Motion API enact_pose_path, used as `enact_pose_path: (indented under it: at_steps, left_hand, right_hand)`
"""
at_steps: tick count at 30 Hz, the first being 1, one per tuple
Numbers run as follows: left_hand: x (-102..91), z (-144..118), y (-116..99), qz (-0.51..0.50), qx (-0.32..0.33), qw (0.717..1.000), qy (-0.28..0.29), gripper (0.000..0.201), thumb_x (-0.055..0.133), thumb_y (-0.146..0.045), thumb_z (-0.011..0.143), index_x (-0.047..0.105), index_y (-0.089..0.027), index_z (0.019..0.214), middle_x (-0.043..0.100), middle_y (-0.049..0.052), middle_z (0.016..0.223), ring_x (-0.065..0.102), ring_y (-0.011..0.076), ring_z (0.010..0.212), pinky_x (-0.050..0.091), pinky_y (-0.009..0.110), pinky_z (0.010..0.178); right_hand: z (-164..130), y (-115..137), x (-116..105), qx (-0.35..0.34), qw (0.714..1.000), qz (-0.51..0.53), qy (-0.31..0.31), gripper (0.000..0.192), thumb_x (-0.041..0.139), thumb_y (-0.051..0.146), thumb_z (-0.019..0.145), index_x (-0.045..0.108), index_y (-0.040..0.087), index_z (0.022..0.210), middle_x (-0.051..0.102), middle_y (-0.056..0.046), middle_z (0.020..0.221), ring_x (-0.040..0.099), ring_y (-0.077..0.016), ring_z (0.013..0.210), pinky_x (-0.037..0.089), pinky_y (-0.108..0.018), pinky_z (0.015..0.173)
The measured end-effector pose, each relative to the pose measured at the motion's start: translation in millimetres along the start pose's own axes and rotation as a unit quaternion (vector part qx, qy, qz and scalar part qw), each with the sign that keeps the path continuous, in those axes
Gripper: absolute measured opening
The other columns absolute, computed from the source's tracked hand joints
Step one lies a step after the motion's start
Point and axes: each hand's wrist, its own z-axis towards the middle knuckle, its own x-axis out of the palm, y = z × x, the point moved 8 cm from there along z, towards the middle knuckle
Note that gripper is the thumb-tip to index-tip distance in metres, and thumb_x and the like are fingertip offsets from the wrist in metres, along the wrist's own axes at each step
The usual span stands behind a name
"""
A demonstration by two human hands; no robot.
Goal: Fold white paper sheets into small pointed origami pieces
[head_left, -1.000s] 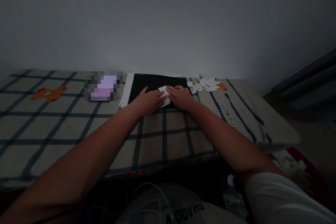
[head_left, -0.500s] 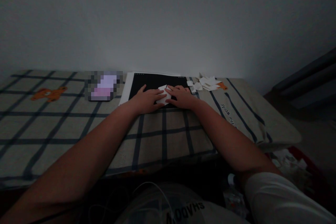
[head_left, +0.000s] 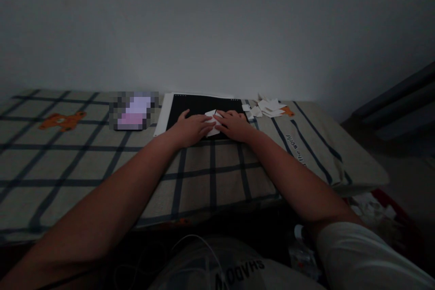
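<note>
A small white folded paper (head_left: 213,123) lies on a black board (head_left: 200,108) at the far side of a checked bed cover. My left hand (head_left: 191,128) rests flat on the paper's left part, fingers pressing it down. My right hand (head_left: 234,124) presses the paper's right part, fingertips meeting the left hand's over the paper. Most of the paper is hidden under my fingers.
A pile of white paper scraps (head_left: 268,108) lies right of the board. A blurred pink and grey object (head_left: 133,111) sits left of it. The checked cover (head_left: 84,163) spreads to the left; its right edge (head_left: 360,167) drops toward clutter on the floor. A wall stands behind.
Both hands stay on the paper; the fingers have shifted slightly over it, and the visible part of the paper has changed shape a little.
</note>
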Motion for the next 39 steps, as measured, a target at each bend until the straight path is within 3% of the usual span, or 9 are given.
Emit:
enact_pose_path:
  at_steps: [4,8,14,21,24,28,31,35,39]
  left_hand:
    - [-3.9,-2.0,-3.8,0.005,0.005,1.000,-0.028,0.045,0.034,-0.039,0.108,0.054,-0.026,0.146,0.048,0.007,0.156,0.042,0.0277,0.144,0.005,0.062,0.122]
    - [2.3,-0.7,-0.4,0.008,0.014,1.000,0.001,0.051,0.040,-0.047,0.105,0.047,-0.028,0.151,0.043,0.008,0.159,0.038,0.0315,0.147,0.003,0.069,0.119]
    - [6.4,-0.6,0.8,0.019,0.011,0.999,0.040,0.057,0.045,-0.054,0.100,0.040,-0.035,0.154,0.032,0.008,0.165,0.030,0.0314,0.152,0.005,0.070,0.119]
    - [-4.3,0.8,-1.3,0.004,0.022,0.999,-0.038,0.042,0.034,-0.041,0.106,0.058,-0.032,0.140,0.056,0.004,0.150,0.043,0.0239,0.144,0.000,0.065,0.121]
    - [-10.6,1.1,1.9,0.017,0.016,0.996,-0.084,0.036,0.039,-0.035,0.104,0.066,-0.028,0.127,0.062,0.005,0.144,0.049,0.0236,0.140,0.007,0.060,0.122]
    - [-16.3,1.3,5.4,0.035,0.002,0.993,-0.113,0.030,0.046,-0.033,0.101,0.070,-0.023,0.116,0.068,0.008,0.133,0.057,0.0262,0.128,0.028,0.052,0.114]
    - [-14.5,3.2,6.1,0.039,-0.004,0.995,-0.094,0.031,0.046,-0.033,0.100,0.068,-0.022,0.119,0.070,0.009,0.128,0.060,0.0275,0.123,0.039,0.047,0.103]
    - [-12.8,4.7,5.4,0.059,0.000,0.995,-0.082,0.033,0.045,-0.034,0.101,0.067,-0.022,0.123,0.071,0.009,0.125,0.061,0.0277,0.120,0.041,0.044,0.099]
    - [-12.6,5.0,5.6,0.072,-0.002,0.994,-0.081,0.035,0.047,-0.035,0.100,0.064,-0.025,0.130,0.069,0.008,0.131,0.060,0.0276,0.123,0.041,0.044,0.100]
  right_hand:
    - [-0.8,-1.2,0.0,-0.001,1.000,0.016,0.008,0.065,0.037,0.061,0.100,0.038,0.029,0.156,0.031,-0.007,0.166,0.038,-0.0385,0.140,0.037,-0.059,0.108]
    - [-2.5,-0.7,0.1,-0.010,1.000,0.025,0.002,0.073,0.040,0.069,0.095,0.040,0.027,0.156,0.031,-0.008,0.166,0.036,-0.0397,0.141,0.035,-0.060,0.110]
    - [-1.4,-3.2,-1.3,-0.015,0.999,0.024,-0.017,0.059,0.027,0.054,0.104,0.042,0.027,0.154,0.037,-0.007,0.164,0.041,-0.0355,0.137,0.038,-0.056,0.105]
    - [-0.3,-6.9,-7.2,-0.038,0.998,0.026,-0.048,0.048,0.033,0.041,0.105,0.056,0.024,0.144,0.052,-0.007,0.153,0.044,-0.0317,0.133,0.037,-0.052,0.101]
    - [-1.4,-8.1,-12.3,-0.042,0.996,0.047,-0.067,0.043,0.037,0.038,0.104,0.065,0.025,0.134,0.062,-0.007,0.142,0.048,-0.0295,0.130,0.034,-0.051,0.102]
    - [-2.3,-7.3,-16.7,-0.063,0.992,0.069,-0.087,0.038,0.042,0.035,0.103,0.072,0.024,0.122,0.069,-0.008,0.132,0.054,-0.0268,0.123,0.034,-0.049,0.102]
    - [-1.8,-5.3,-16.4,-0.080,0.990,0.067,-0.096,0.038,0.047,0.032,0.100,0.068,0.020,0.129,0.066,-0.010,0.136,0.054,-0.0262,0.127,0.037,-0.046,0.104]
    - [-0.4,-1.9,-8.8,-0.081,0.993,0.051,-0.071,0.048,0.044,0.033,0.102,0.053,0.018,0.146,0.053,-0.010,0.152,0.046,-0.0261,0.140,0.037,-0.046,0.109]
    - [-0.5,-2.6,-6.4,-0.051,0.997,0.030,-0.050,0.047,0.040,0.035,0.103,0.052,0.023,0.147,0.052,-0.005,0.154,0.045,-0.0272,0.140,0.036,-0.049,0.111]
